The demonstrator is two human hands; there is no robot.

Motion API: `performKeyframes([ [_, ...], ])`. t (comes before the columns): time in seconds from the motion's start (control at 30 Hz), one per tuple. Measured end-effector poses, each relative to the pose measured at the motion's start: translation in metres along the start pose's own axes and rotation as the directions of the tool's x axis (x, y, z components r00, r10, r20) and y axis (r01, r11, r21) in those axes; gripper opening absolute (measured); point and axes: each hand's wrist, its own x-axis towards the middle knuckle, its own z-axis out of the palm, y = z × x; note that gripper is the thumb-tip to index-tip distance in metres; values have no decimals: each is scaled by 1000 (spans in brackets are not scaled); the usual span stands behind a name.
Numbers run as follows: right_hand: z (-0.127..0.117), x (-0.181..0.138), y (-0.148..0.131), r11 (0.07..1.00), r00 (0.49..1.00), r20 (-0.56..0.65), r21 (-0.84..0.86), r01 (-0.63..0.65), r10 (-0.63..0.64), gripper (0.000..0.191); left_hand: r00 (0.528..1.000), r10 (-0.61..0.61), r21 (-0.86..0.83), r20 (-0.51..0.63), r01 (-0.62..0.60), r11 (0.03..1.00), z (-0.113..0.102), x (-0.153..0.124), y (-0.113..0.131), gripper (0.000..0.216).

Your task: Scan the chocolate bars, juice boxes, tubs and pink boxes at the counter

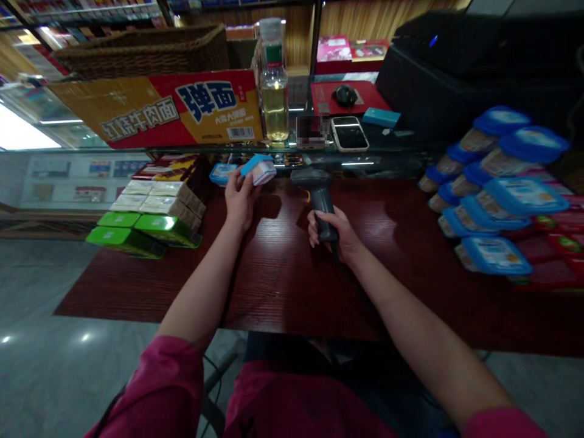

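My left hand grips a small blue-lidded plastic tub, tilted so that its side faces right. Behind that hand another blue-lidded tub lies on the dark red wooden table. My right hand is wrapped round the handle of a dark grey barcode scanner. The scanner's head points left, towards the held tub, with a gap between them. More blue-lidded tubs stand stacked on the right side of the table.
Green boxes and cream packs sit at the left. Along the back are a printed carton, a wicker basket, a bottle of pale yellow liquid, a phone and a computer mouse. Red packs lie far right.
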Motion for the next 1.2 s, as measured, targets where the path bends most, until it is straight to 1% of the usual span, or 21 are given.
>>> performKeyframes([
  [0.03,0,-2,-1,1000,1000,-4,3,4,-4,37,995,-75,-62,68,79,995,3,-3,-5,61],
  [0.1,-2,-4,-4,1000,1000,-11,7,3,-3,37,970,-164,-110,177,186,976,8,-7,-11,64],
  [0.17,-3,-5,-5,1000,1000,-24,12,6,-6,36,951,-194,-110,241,225,968,11,-9,-12,62],
  [0.23,-4,-5,-6,1000,999,-34,17,14,-13,35,940,-196,-102,279,232,967,14,-10,-10,59],
  [0.3,-5,-4,-5,1000,999,-32,22,16,-15,34,939,-187,-104,289,225,969,16,-12,-7,54],
  [0.4,-7,-3,-4,1000,1000,-17,24,16,-16,34,946,-174,-99,273,207,973,18,-13,-4,50],
  [0.53,-10,-3,-4,999,999,-10,15,39,-39,37,952,-184,-37,244,199,979,17,-11,-6,56],
  [0.6,-11,-3,-5,998,998,-24,4,56,-56,38,961,-162,13,222,164,986,17,-12,-7,58],
  [0.67,-13,-4,-6,997,995,-55,-4,82,-82,40,974,-103,124,203,79,989,19,-14,-5,55],
  [0.73,-16,-7,-9,994,990,-90,-10,109,-109,41,972,6,312,235,-81,947,22,-19,-2,47],
  [0.77,-17,-9,-10,993,987,-108,-12,120,-121,42,957,64,406,282,-180,896,24,-23,0,43],
  [0.8,-20,-13,-13,991,983,-126,-15,132,-133,42,931,109,481,349,-278,831,26,-26,3,39],
  [0.83,-22,-17,-15,989,979,-144,-20,145,-146,41,894,133,528,429,-367,766,28,-30,5,38],
  [0.87,-25,-23,-18,987,973,-165,-28,157,-159,41,849,134,547,511,-441,711,30,-35,8,39],
  [0.93,-31,-38,-24,983,962,-205,-54,174,-182,39,743,80,524,664,-539,659,33,-45,14,50],
  [1.0,-38,-60,-31,980,953,-234,-87,179,-194,37,619,-11,469,785,-583,664,38,-55,21,67],
  [1.03,-41,-73,-34,978,948,-247,-105,180,-201,37,563,-59,446,824,-583,679,41,-61,24,73],
  [1.07,-44,-87,-37,975,942,-261,-122,185,-212,36,516,-100,430,851,-573,698,45,-66,26,76],
  [1.1,-47,-101,-39,972,935,-274,-141,191,-223,35,481,-129,418,867,-561,715,49,-71,28,76],
  [1.13,-50,-116,-41,968,927,-292,-158,197,-236,34,460,-140,405,877,-551,729,55,-76,28,73],
  [1.2,-56,-145,-43,961,907,-332,-182,209,-260,33,446,-116,369,888,-537,759,68,-84,26,65],
])
